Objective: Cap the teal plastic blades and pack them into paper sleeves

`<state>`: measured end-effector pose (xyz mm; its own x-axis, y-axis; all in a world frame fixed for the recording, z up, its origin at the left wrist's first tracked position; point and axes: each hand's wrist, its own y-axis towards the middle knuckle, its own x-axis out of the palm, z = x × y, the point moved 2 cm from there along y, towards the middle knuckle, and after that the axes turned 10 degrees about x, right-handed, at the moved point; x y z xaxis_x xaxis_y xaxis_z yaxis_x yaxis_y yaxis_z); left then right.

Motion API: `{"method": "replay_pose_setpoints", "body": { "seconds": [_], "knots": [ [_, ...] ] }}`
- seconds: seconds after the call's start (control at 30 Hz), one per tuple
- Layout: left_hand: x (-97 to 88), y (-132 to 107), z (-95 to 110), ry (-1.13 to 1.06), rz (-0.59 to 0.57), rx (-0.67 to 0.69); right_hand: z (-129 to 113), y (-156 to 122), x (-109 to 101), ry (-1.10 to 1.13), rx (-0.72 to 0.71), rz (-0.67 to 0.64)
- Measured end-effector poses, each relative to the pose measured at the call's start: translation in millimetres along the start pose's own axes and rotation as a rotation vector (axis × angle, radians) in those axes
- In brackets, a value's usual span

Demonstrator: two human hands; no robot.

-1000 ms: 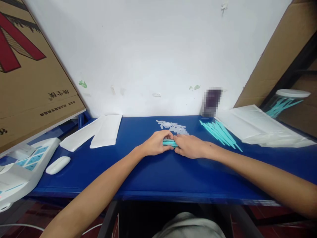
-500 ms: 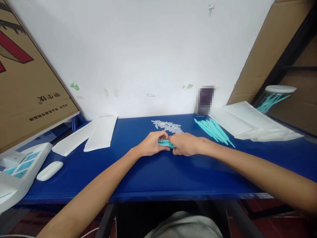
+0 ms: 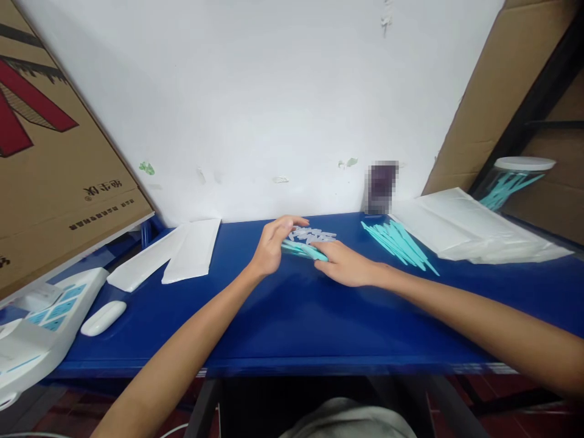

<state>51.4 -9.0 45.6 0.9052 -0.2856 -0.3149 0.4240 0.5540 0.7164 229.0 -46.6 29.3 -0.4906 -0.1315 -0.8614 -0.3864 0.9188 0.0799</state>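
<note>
My left hand [image 3: 271,246] is raised a little over the blue table [image 3: 292,316], its fingers curled and reaching toward a heap of small clear plastic caps [image 3: 314,234]. My right hand [image 3: 344,264] grips a bundle of teal plastic sticks [image 3: 298,249] that points left, with its end under my left palm. A loose pile of the same teal sticks [image 3: 396,240] lies to the right of my right hand.
Flat white bags lie at the back left [image 3: 182,249] and in a stack at the right [image 3: 469,228]. A white mouse-shaped device [image 3: 104,317] and a white machine [image 3: 31,322] sit at the left edge. A jar of teal sticks [image 3: 513,179] stands far right. Cardboard boxes flank both sides.
My hands were together on the table pinching the teal bundle. Now my left hand has lifted and moved toward the clear caps, and my right hand holds the bundle, shifted back.
</note>
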Motion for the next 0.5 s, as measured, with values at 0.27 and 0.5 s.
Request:
{"method": "replay_pose_setpoints", "body": {
  "seconds": [0.27,0.5],
  "knots": [
    [36.2,59,71,0.153,-0.420,0.037,-17,5,5,0.622,0.026,0.020],
    [58.0,64,69,0.499,-0.653,0.008,-13,5,10,0.633,0.016,0.118]
  ]
}}
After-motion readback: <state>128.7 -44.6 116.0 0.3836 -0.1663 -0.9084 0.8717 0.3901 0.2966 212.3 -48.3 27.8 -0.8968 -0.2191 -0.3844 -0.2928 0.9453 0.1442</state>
